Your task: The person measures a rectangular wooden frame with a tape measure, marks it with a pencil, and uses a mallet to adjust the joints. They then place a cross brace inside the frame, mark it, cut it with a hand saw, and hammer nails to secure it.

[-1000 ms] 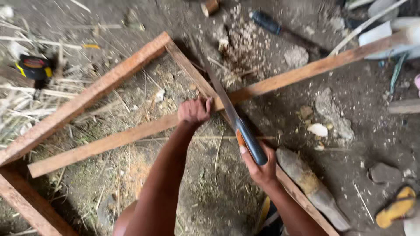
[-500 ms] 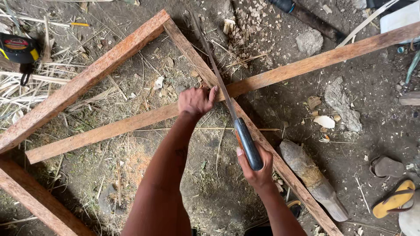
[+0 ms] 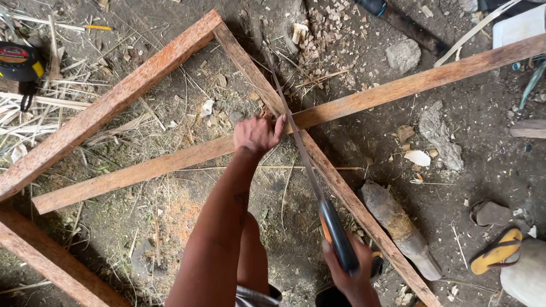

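Note:
My left hand presses down on a long wooden batten right where it crosses another batten of a frame lying on the dirt. My right hand grips the dark, orange-trimmed handle of a handsaw. The thin blade runs up from the handle and passes just right of my left thumb, over the crossing of the two battens. Sawdust and wood chips lie on the ground beyond the joint.
A tape measure sits at the far left among dry straw. A short log, stones, a yellow sandal and a dark tool handle lie to the right. An orange pencil lies at top left.
The saw has been drawn back toward me, my right hand now lower in the view. My left hand stays on the batten at the crossing. The camera has shifted slightly.

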